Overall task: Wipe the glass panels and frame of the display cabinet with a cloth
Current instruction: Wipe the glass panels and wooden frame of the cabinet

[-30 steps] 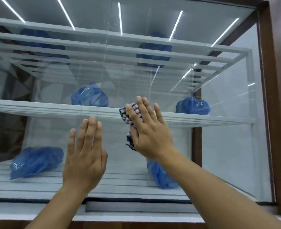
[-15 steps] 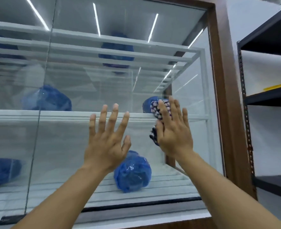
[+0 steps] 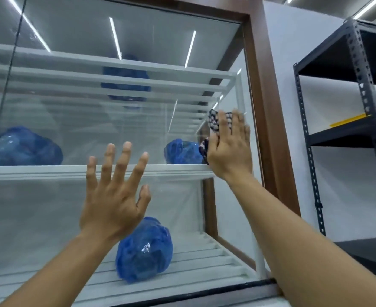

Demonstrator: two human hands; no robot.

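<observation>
Front glass panel (image 3: pixel 38 218) of the display cabinet. Left hand (image 3: pixel 114 196) is raised before the glass, fingers straight and spread; contact with the glass cannot be told. A blue bag (image 3: pixel 145 251) lies on the lower shelf behind. Right hand (image 3: pixel 231 149), fingers straight and close together, presses the checked cloth (image 3: pixel 213 119) flat against the glass, just beside the brown frame (image 3: pixel 269 107). A dark metal rack (image 3: pixel 359 63) stands at far right.

Glossy glass panel (image 3: pixel 76 120) is throwing back ceiling lights. Woven checked cloth (image 3: pixel 213 121) is looking soft, the frame (image 3: pixel 269 120) showing smooth brown wood
</observation>
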